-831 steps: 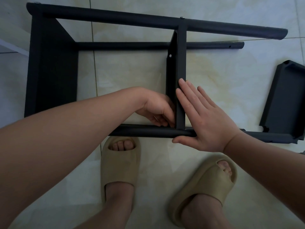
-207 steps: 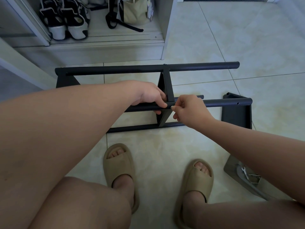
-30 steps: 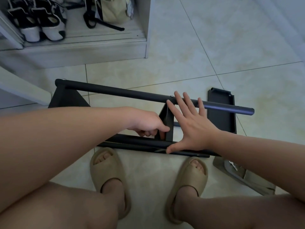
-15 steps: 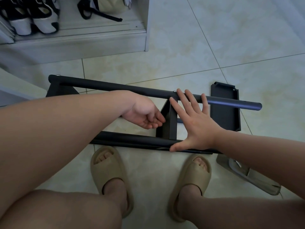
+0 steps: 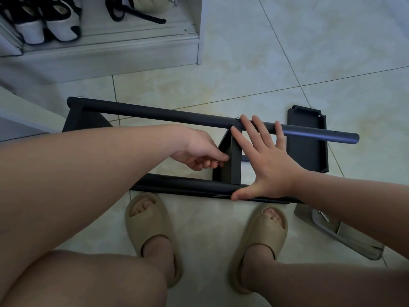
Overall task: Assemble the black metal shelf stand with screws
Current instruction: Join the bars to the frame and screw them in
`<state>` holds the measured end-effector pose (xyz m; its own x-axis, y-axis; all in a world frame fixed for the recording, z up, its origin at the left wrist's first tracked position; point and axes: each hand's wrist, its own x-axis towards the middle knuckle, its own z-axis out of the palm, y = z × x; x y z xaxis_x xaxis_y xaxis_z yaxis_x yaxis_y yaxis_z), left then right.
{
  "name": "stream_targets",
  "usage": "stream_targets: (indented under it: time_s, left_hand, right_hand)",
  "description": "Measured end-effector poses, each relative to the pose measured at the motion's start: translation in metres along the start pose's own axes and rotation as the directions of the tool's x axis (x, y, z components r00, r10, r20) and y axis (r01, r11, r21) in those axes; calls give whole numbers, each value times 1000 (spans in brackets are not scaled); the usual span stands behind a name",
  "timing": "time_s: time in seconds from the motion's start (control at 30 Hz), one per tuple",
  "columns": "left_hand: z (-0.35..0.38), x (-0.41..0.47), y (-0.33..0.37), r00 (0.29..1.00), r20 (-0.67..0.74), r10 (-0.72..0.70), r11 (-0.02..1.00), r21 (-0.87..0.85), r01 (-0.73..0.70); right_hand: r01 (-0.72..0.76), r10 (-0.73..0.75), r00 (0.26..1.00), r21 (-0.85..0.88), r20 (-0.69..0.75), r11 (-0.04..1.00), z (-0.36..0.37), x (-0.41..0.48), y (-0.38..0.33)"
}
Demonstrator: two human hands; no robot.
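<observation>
The black metal shelf stand (image 5: 86, 124) lies on its side on the tiled floor (image 5: 276, 63), long tubes running left to right. Its middle panel (image 5: 230, 165) stands upright between the far tube (image 5: 155, 112) and the near tube (image 5: 183, 185).

The right hand (image 5: 265, 162) is flat against the panel's right side. Its fingers (image 5: 254, 135) are straight and spread up to the far tube, and the thumb (image 5: 241, 194) rests on the near tube. A screw head (image 5: 237, 118) sits on the far tube just left of those fingertips.

The left hand (image 5: 197, 154) comes in from the left with its curled fingers (image 5: 218, 156) touching the panel's left face. Whether they pinch anything I cannot tell.

A loose panel (image 5: 306, 142) lies flat to the right, and the far tube's free end crosses it in view. Beige slides (image 5: 150, 222) stand just near of the near tube. A clear plastic pack (image 5: 345, 238) lies near right, partly under the right forearm. Floor tiles show between the far tube and the shoe cabinet (image 5: 110, 52) at far left.
</observation>
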<state>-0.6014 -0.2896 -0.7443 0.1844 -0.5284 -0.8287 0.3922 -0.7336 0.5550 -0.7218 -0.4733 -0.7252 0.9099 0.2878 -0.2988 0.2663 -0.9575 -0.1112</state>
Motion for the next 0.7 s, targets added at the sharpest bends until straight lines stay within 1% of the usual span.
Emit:
stream_targets:
  time_s: [0.1,0.2,0.3,0.53,0.6,0.7]
  left_hand:
    - [0,1,1,1000,-20,4,1000,-11,-5]
    - [-2,0,2,1000,2,-25,999,-47,25]
    - [-5,1,0,1000,14,7,1000,-23,-6]
    - [-1,8,-3,998,-21,57,998,14,-56]
    - [4,10,-2,998,-16,56,998,32,-55]
    - [12,13,2,1000,15,14,996,85,-15]
  right_hand:
    - [1,-1,1000,-4,-4,1000,0,0,0]
    - [2,-2,1000,-2,-5,1000,0,0,1]
    - [4,-4,1000,-3,-3,1000,0,0,0]
    - [1,-1,1000,-8,2,1000,0,0,0]
    - [-1,1,1000,-7,4,1000,0,0,0]
    - [2,-2,1000,-5,4,1000,0,0,0]
